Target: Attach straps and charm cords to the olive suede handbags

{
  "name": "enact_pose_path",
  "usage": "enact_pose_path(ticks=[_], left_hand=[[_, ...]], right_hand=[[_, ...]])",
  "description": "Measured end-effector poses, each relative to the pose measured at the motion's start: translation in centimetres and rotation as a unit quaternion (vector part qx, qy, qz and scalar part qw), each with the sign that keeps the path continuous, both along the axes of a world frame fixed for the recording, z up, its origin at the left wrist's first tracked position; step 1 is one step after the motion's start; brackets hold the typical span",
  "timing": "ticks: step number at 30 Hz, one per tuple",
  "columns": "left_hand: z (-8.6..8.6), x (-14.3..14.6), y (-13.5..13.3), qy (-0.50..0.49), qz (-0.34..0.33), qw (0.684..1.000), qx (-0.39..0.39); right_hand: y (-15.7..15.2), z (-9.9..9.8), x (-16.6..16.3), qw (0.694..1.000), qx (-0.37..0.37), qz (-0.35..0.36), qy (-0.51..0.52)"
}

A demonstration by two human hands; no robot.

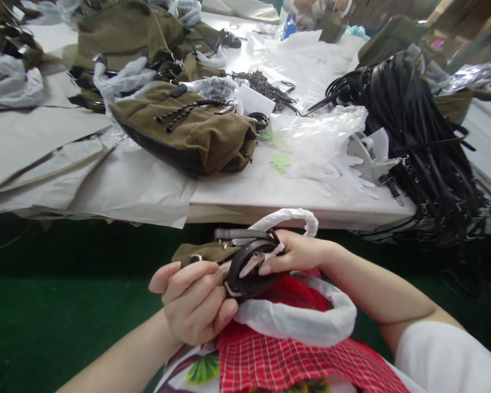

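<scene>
A red checked cloth (294, 360) covers the person's lap at the bottom centre of the frame, probably so that work can rest there below the bench edge. Across the upper half runs the white bench (245, 191), its left part spread with grey paper sheets (45, 142). At the right of the frame a heap of black straps (417, 136) hangs over the bench edge, near enough for the right arm. An olive canvas bag (188, 128) lies on its side at centre left, with more like it stacked behind at the upper left, and crumpled clear plastic (323, 136) lies between that bag and the heap.

Just below the bench edge, a small olive bag (204, 252) rests on the lap, with a white-wrapped handle (286, 218) arching over it (the wrap likely guards the finish). A dark strap (249, 267) is coiled in a loop in front of this bag, held between both hands. The left hand (194, 303) is closed, with its fingers curled, and pinches the strap's near end by the metal fitting, apparently to steady it. The right hand (297, 252) grips the far side of the coil, with its fingers pressed flat on top so the loop keeps its shape.
</scene>
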State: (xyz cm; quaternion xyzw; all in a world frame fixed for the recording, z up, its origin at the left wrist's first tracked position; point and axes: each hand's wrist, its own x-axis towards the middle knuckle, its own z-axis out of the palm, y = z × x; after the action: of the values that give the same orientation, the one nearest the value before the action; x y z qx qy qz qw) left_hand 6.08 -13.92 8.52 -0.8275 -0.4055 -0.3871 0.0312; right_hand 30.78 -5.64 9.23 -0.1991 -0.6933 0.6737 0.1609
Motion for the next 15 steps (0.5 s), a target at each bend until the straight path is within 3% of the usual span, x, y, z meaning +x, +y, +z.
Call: enact_pose_path(ticks=[2, 5, 9, 11, 13, 15], left_hand=[[0.7, 0.6, 0.3, 0.005, -0.021, 0.999, 0.044], [1.2, 1.4, 0.1, -0.001, -0.051, 0.998, 0.024], [1.2, 1.3, -0.3, -0.022, -0.058, 0.998, -0.024], [1.2, 1.0, -0.2, -0.022, -0.041, 0.999, -0.003], [1.3, 0.9, 0.1, -0.018, -0.012, 0.999, 0.031], [1.4, 1.1, 0.3, -0.015, -0.002, 0.999, 0.043]], right_hand=[[-0.2, -0.6, -0.6, 0.997, -0.001, 0.068, -0.040], [0.2, -2.5, -1.8, 0.995, 0.039, 0.052, -0.070], [1.0, -4.0, -2.9, 0.963, 0.229, -0.058, -0.132], [0.7, -4.1, -3.3, 0.941, 0.298, -0.043, -0.157], [-0.1, -4.3, -3.8, 0.947, 0.280, 0.005, -0.159], [-1.1, -4.8, -4.4, 0.967, 0.195, -0.014, -0.161]])
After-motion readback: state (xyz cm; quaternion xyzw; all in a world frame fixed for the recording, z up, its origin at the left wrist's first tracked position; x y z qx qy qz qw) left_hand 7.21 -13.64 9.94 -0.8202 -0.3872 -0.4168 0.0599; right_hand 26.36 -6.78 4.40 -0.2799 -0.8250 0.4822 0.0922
